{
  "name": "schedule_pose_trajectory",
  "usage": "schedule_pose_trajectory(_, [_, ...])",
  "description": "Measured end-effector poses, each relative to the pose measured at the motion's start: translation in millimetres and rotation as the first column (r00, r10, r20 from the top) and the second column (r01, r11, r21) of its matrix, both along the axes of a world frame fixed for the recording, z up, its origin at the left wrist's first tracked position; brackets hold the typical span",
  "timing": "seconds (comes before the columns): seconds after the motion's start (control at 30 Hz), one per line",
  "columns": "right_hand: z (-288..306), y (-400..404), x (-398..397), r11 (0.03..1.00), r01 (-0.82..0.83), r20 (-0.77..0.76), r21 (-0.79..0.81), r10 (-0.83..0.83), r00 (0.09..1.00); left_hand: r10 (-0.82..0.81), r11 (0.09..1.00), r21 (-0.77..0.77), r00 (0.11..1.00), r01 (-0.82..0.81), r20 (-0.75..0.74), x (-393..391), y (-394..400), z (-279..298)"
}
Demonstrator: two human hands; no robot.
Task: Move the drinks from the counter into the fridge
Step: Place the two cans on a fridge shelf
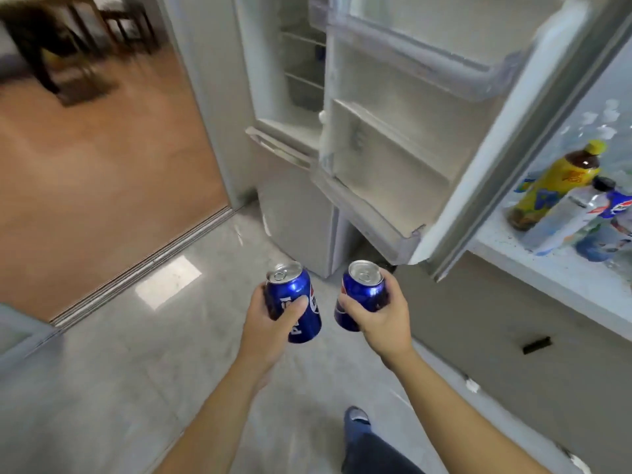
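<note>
Each hand, left hand point(270, 323) and right hand point(383, 316), wraps a smooth, rigid blue can point(297, 302), point(362, 295) mid-body; likely full, slick, best gripped around the middle.

Two blue cans point(294, 302), white fridge point(393, 148), seemingly yellow-labelled bottle point(554, 183).

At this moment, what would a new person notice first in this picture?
First, the two blue cans in the middle: the left hand grips the left can and the right hand grips the right can. Above them the fridge door stands open, its shelves bare. At the right, bottles stand on the counter.
</note>
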State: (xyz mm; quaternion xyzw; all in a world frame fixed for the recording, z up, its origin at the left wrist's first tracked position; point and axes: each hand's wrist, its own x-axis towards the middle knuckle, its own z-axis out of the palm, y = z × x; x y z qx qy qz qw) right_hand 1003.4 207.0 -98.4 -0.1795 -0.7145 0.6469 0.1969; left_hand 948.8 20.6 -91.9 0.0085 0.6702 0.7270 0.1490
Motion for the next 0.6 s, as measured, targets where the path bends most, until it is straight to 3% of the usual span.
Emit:
schedule_pose_trajectory(0.27, [1.3, -106.5, -100.0, 0.988, -0.149, 0.012, -0.029, 0.15, 0.989, 0.203, 0.978, 0.041, 0.978, -0.205, 0.041, -65.0, -110.9, 0.8])
schedule_pose_trajectory(0.6, [4.9, -158.1, -295.2, 0.985, -0.115, -0.033, -0.131, 0.112, 0.993, 0.242, 0.969, 0.042, 0.968, -0.245, 0.067, -260.3, -159.8, 14.2])
